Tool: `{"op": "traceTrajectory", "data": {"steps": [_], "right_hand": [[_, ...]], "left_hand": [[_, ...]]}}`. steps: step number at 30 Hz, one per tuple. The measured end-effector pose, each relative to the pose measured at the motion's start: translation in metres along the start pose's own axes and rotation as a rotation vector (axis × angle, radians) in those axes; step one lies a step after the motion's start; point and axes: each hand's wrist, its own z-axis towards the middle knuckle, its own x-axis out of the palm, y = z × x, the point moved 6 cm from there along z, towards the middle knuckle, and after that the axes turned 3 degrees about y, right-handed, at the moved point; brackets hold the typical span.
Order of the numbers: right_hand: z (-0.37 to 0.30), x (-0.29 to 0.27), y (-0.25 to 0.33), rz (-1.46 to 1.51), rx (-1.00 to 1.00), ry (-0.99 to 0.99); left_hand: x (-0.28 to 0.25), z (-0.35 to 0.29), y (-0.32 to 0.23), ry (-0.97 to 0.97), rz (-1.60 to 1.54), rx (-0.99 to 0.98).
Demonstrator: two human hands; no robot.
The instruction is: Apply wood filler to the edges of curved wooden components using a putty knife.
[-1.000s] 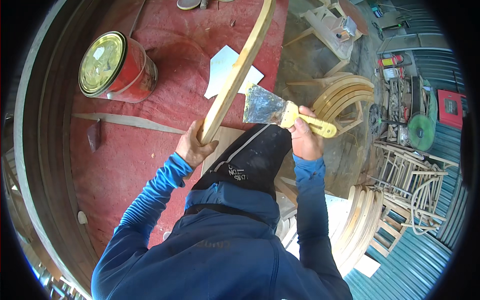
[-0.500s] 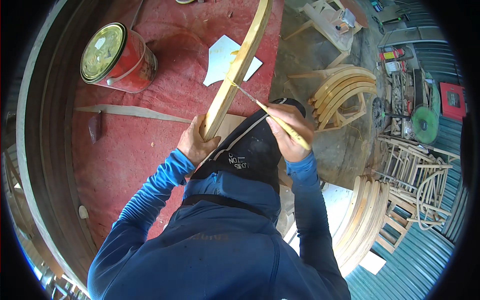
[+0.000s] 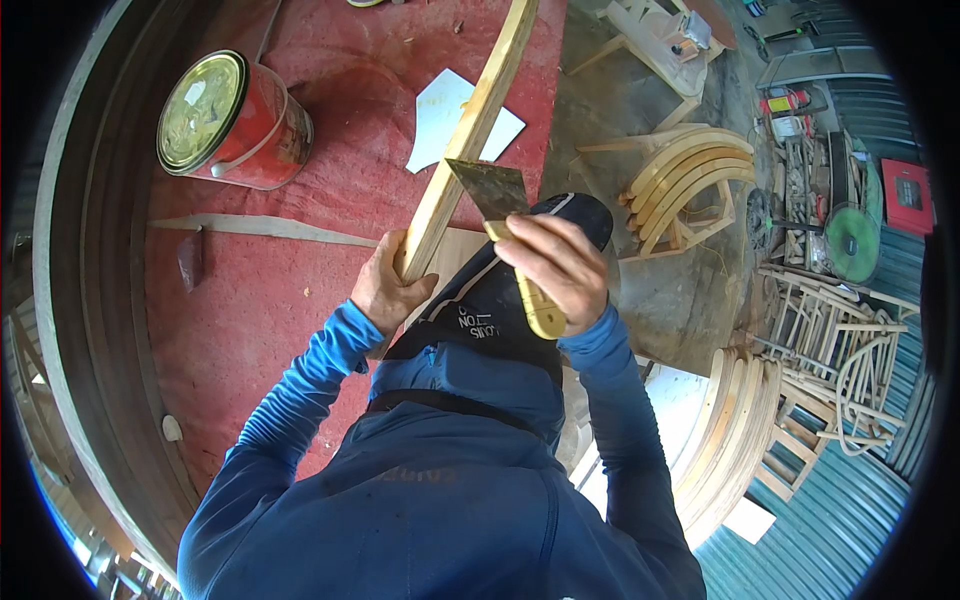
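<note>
My left hand (image 3: 392, 285) is closed round the near end of a long, slightly curved strip of wood (image 3: 470, 137), which slants away from me across my knee. In my right hand (image 3: 560, 268) is a putty knife (image 3: 490, 188) with a yellow handle and a wide, dark metal blade. The blade's broad face is turned up, and one corner lies at the right edge of the strip; whether it touches cannot be made out. Under the strip rests a white flat board (image 3: 435, 112) with a dab of yellowish paste on it.
A red bucket (image 3: 262, 130) with a stained lid stands on the red sheet (image 3: 250, 290) to the left. Curved wooden pieces (image 3: 690, 170) are stacked at right, with more (image 3: 725, 430) nearer me. A green fan (image 3: 850, 243) and wooden frames (image 3: 835, 350) line the far right.
My right hand has turned the putty knife from edge-on to blade-face up and shifted slightly left and nearer to me. The yellow paste at the strip's edge no longer shows there. My left hand keeps its hold.
</note>
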Motion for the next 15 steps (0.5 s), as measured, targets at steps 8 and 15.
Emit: {"op": "traceTrajectory", "data": {"steps": [8, 15], "right_hand": [[-0.003, -0.014, 0.008, 0.052, 0.049, 0.021], [0.005, 0.007, 0.005, -0.116, -0.03, 0.035]], "left_hand": [[-0.007, -0.001, -0.001, 0.011, 0.05, -0.017], [-0.004, 0.0, -0.002, 0.0, 0.028, -0.004]]}}
